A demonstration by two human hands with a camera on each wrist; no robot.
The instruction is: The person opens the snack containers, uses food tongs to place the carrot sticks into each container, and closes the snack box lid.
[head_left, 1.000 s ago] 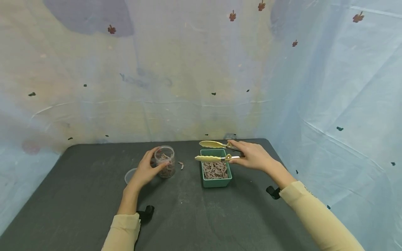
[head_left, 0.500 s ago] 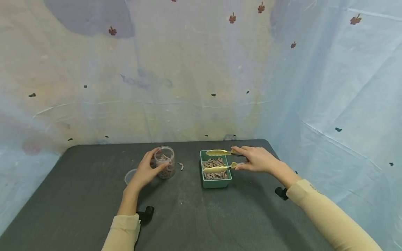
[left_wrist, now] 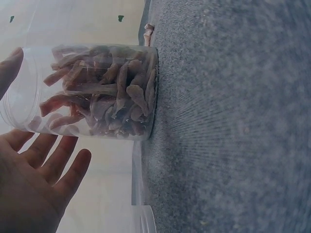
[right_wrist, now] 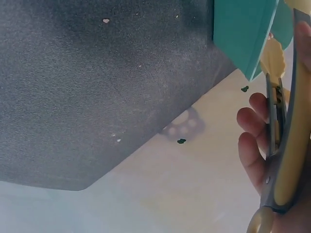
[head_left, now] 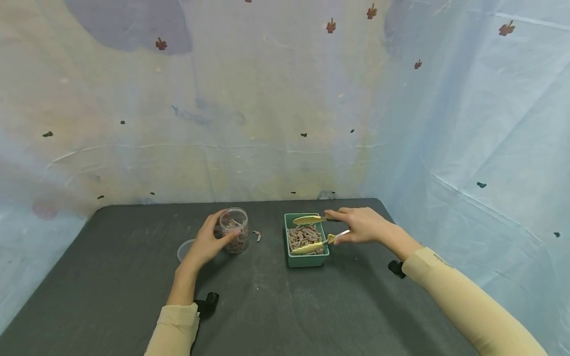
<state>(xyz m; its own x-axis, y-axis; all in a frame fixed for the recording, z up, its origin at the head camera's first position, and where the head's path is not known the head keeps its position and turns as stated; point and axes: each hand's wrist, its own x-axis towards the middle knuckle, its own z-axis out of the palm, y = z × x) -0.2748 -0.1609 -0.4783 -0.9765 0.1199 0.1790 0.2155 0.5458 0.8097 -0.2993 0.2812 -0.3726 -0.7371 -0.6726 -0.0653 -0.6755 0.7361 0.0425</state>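
Observation:
My left hand (head_left: 206, 245) grips a clear round jar (left_wrist: 97, 92), thumb on one side and fingers on the other. Brown, stick-like dried pieces (left_wrist: 116, 87) fill much of the jar, which stands upright on the table with its mouth uncovered. My right hand (head_left: 366, 226) holds yellow-tipped tongs (right_wrist: 291, 116), their arms spread apart. Both tong heads (head_left: 307, 248) are down over a green rectangular tub (head_left: 307, 264), one at the far part and one at the near part. More of the brown pieces (head_left: 302, 235) lie in the tub between the heads.
One loose brown piece (head_left: 257, 236) lies on the dark table (head_left: 267, 306) between jar and tub. A translucent round lid (head_left: 181, 251) rests left of the jar, partly behind my left hand. A patterned plastic sheet (head_left: 249, 113) hangs along the table's back and right.
My right hand has lowered the tongs from above the tub into its opening, shifting slightly right and nearer. The left hand and the jar have stayed in place.

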